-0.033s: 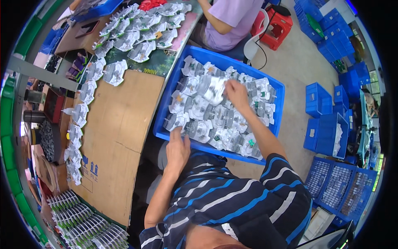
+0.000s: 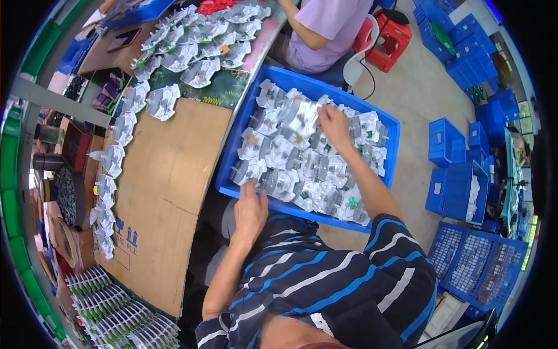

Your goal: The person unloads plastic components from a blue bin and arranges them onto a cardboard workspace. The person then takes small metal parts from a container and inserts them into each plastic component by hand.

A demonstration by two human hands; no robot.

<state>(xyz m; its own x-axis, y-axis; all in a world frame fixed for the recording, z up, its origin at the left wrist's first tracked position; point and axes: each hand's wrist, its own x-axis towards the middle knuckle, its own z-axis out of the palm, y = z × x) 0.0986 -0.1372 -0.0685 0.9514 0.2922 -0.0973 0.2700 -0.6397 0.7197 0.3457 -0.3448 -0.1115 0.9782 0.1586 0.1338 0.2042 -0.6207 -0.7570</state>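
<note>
In front of me stands a blue plastic tub (image 2: 393, 151), filled with rows of clear plastic and silvery-white molded parts (image 2: 283, 152). Over its far half, my right hand (image 2: 333, 123) pinches the right edge of a shiny clear plastic part (image 2: 300, 115), blurred by motion. My left hand (image 2: 251, 208) rests at the tub's near left rim with its fingers apart. Its fingertips come up against a clear and white part (image 2: 249, 170) in the near left corner; whether they press on it or on the rim I cannot tell.
Left of the tub, a cardboard sheet (image 2: 165, 157) covers the tabletop. Similar parts (image 2: 123, 128) line its left edge, and more (image 2: 200, 49) crowd the table's far end. A person in a lilac shirt (image 2: 334, 35) sits beyond the tub. Blue crates (image 2: 459, 186) stand at right.
The part in my right hand has shifted a little and looks more blurred. My left hand stays at the rim.
</note>
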